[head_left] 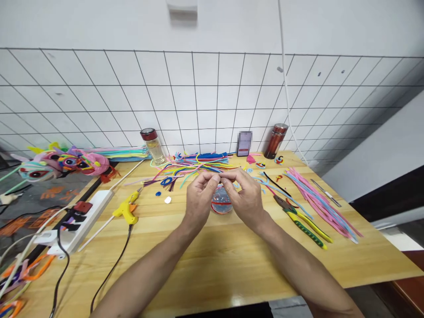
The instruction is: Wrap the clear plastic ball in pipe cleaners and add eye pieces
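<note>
My left hand (202, 194) and my right hand (243, 192) meet over the middle of the table, thumbs and forefingers pinched together. Whatever they hold between the fingertips is too small or too hidden to name. Just beneath them sits a clear round ball or bowl (221, 207) with a red band across it, partly covered by the hands. Behind the hands lies a loose pile of coloured pipe cleaners (202, 161). A blue coiled piece (166, 181), a small blue disc (158, 194) and a white round piece (168, 200) rest to the left.
On the left are a yellow glue gun (127, 209) and a white power strip (82, 221) with cables. Pliers (300, 223) and pink and blue pipe cleaners (321, 203) lie right. A glass bottle (153, 148), a phone (244, 143) and a red flask (276, 141) stand at the wall.
</note>
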### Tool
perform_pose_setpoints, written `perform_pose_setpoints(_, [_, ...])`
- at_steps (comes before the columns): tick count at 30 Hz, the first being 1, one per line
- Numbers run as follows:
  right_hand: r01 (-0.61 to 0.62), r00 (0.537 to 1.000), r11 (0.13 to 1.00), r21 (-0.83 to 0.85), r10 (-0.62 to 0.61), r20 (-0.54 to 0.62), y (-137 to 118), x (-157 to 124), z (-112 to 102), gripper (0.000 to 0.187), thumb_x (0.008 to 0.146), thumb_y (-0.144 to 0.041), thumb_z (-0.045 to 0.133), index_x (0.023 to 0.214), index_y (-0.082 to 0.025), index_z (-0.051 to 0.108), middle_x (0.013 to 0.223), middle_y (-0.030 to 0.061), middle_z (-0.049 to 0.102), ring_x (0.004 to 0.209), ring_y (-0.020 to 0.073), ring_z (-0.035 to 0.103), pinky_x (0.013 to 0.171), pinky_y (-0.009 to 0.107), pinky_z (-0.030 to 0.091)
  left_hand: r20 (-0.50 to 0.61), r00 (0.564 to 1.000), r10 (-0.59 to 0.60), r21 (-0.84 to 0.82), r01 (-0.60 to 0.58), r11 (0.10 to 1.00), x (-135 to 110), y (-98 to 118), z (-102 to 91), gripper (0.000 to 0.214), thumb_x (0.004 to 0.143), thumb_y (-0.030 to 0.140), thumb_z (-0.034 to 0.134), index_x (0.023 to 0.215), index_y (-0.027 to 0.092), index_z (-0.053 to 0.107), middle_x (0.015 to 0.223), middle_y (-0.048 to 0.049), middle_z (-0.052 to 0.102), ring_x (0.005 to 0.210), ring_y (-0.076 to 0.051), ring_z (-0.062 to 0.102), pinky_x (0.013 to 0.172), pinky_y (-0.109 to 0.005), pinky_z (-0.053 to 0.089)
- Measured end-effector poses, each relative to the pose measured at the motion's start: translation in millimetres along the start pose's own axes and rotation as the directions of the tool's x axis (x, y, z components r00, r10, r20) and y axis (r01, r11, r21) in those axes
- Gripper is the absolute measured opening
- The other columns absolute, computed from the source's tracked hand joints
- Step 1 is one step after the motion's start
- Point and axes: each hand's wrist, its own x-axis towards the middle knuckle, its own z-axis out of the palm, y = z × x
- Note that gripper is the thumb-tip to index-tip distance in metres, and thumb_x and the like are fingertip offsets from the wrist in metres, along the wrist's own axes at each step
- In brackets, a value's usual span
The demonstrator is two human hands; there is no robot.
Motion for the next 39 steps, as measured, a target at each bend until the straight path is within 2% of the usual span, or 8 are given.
perform_pose_setpoints(10, [0.000,0.997,0.999,0.050,0.003,-0.072,-1,-12,15,0.016,0.102,-0.015,0.056,0.100,-0.022,0.070,0.095,0.0044,0.076,0.090,0.0174,0.070,0.082,0.032,0.055,-0.059,0.998,-0.007,-0.114,0.001,0.993,-8,-13,1.2,0.027,0.087,0.043,0.080,0.085,0.017,0.070,0.068,0.0044,0.055,0.065,-0.009,0.049,0.065,-0.020,0.044])
perform_pose_setpoints(14, [-0.009,0.997,0.995,0.102,0.016,-0.070,4,-12,20,0.016,0.102,-0.015,0.055,0.099,-0.022,0.069,0.093,0.0041,0.074,0.091,0.0173,0.069,0.084,0.032,0.055,-0.080,0.996,-0.039,-0.151,0.026,0.988,-7,-15,4.3,0.031,0.084,0.043,0.082,0.078,0.017,0.067,0.064,0.0045,0.054,0.061,-0.008,0.047,0.062,-0.020,0.043])
perform_pose_setpoints(17, [-0.126,0.989,0.968,0.217,0.139,-0.047,5,-12,25,0.010,0.099,-0.020,0.061,0.106,-0.023,0.067,0.096,0.0036,0.073,0.089,0.0171,0.069,0.083,0.032,0.056,-0.114,0.990,-0.083,-0.227,0.056,0.972,-4,-15,8.5,0.034,0.080,0.043,0.085,0.074,0.018,0.063,0.062,0.0050,0.052,0.058,-0.008,0.046,0.059,-0.020,0.042])
perform_pose_setpoints(21, [-0.317,0.943,0.877,0.360,0.331,0.022,3,-13,27,0.021,0.091,-0.028,0.071,0.110,-0.023,0.063,0.097,0.0029,0.071,0.082,0.0164,0.068,0.077,0.031,0.058,-0.126,0.986,-0.106,-0.306,0.064,0.950,-3,-13,11.0,0.034,0.078,0.043,0.086,0.074,0.018,0.063,0.062,0.0055,0.052,0.058,-0.007,0.046,0.059,-0.019,0.042])
perform_pose_setpoints(24, [-0.388,0.917,0.825,0.410,0.393,0.076,6,-11,24,0.016,0.090,-0.031,0.071,0.102,-0.023,0.065,0.089,0.0010,0.071,0.077,0.0159,0.068,0.075,0.031,0.058,-0.070,0.989,-0.130,-0.319,0.102,0.942,-4,-12,10.0,0.032,0.080,0.041,0.084,0.076,0.017,0.064,0.061,0.0055,0.052,0.058,-0.007,0.047,0.061,-0.019,0.043])
perform_pose_setpoints(28, [-0.451,0.888,0.791,0.415,0.444,0.119,15,-5,17,0.015,0.087,-0.034,0.072,0.095,-0.022,0.068,0.089,0.0024,0.073,0.080,0.0170,0.070,0.075,0.031,0.058,-0.033,0.985,-0.171,-0.267,0.156,0.951,-3,-9,8.0,0.032,0.078,0.041,0.084,0.090,0.016,0.068,0.061,0.0047,0.058,0.056,-0.008,0.049,0.058,-0.020,0.042])
perform_pose_setpoints(31, [-0.466,0.883,0.788,0.402,0.447,0.146,21,0,12,0.016,0.087,-0.035,0.071,0.092,-0.020,0.069,0.090,0.0035,0.074,0.078,0.0170,0.069,0.072,0.030,0.057,0.001,0.981,-0.194,-0.227,0.189,0.955,-2,-7,7.3,0.032,0.078,0.040,0.082,0.093,0.016,0.066,0.064,0.0031,0.063,0.056,-0.009,0.053,0.059,-0.021,0.043])
perform_pose_setpoints(39, [-0.390,0.921,0.871,0.299,0.365,0.138,16,4,6,0.011,0.086,-0.030,0.066,0.089,-0.020,0.069,0.085,0.0025,0.071,0.074,0.0162,0.066,0.070,0.030,0.054,0.036,0.981,-0.192,-0.200,0.195,0.960,0,-8,6.3,0.032,0.080,0.044,0.079,0.086,0.017,0.064,0.063,0.0017,0.063,0.057,-0.010,0.052,0.060,-0.022,0.043])
